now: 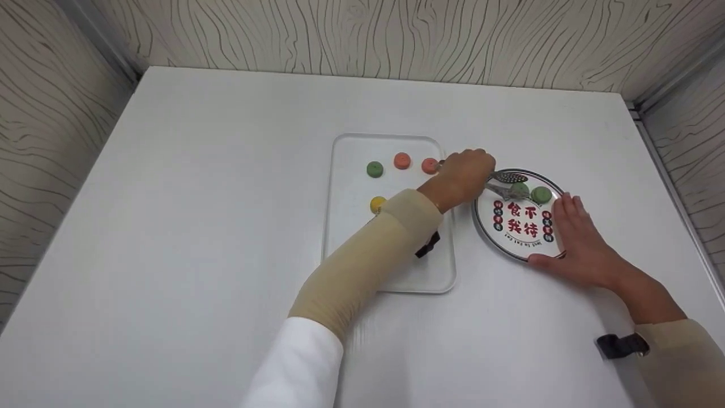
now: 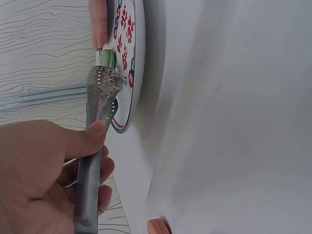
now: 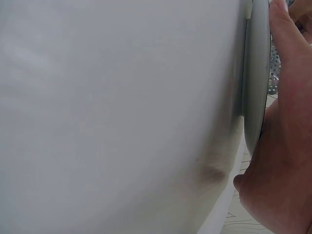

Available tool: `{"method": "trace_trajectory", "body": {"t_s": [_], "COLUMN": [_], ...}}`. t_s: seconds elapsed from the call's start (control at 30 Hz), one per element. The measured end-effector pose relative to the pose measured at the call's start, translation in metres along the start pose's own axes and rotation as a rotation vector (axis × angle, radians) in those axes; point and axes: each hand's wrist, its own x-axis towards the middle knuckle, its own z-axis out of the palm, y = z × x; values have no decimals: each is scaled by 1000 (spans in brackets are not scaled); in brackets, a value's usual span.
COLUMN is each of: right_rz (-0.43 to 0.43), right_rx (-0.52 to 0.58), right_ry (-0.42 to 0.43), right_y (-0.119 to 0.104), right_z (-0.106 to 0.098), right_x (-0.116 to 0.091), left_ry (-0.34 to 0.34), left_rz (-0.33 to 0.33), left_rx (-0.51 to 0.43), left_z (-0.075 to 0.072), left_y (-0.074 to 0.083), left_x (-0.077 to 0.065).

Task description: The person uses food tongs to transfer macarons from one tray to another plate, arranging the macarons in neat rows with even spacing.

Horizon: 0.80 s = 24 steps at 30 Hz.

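My left hand (image 1: 464, 173) grips metal tongs (image 2: 88, 185) with perforated heads. Those heads hover over the far left part of a round plate (image 1: 487, 221) with red characters. One green macaron (image 1: 519, 187) lies at the heads, partly covered; whether they pinch it I cannot tell. Beside it on the plate is another green macaron (image 1: 541, 195). With fingers extended, my right hand (image 1: 586, 249) rests against the plate's right rim, thumb at the near edge. In the right wrist view, the plate's side (image 3: 256, 73) shows beside that hand.
Left of the plate lies a white rectangular tray (image 1: 351, 192). On it are a green macaron (image 1: 374, 169), an orange-pink macaron (image 1: 401, 160), a second orange-pink one near my left hand, and a yellow macaron (image 1: 378, 204) partly behind my left sleeve. Wood-patterned panels (image 1: 362, 39) border the white table.
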Motion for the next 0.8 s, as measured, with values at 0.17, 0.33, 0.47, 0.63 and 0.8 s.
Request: {"method": "trace_trajectory", "body": {"t_s": [0.17, 0.33, 0.47, 0.63, 0.8], "right_rz": [1, 3, 10, 9, 12], "right_rx": [2, -2, -7, -3, 1], "right_ry": [0, 0, -4, -4, -7], "right_y": [0, -1, -2, -2, -2], "right_z": [0, 0, 0, -1, -1], "right_x": [0, 0, -1, 0, 0], "left_ry": [-1, 0, 4, 11, 14], "left_rz": [5, 21, 46, 49, 50], "left_rx": [9, 21, 50, 57, 55], "left_z": [1, 2, 3, 3, 4], "left_y": [0, -1, -1, -2, -2], "left_x": [0, 1, 1, 2, 2]}}
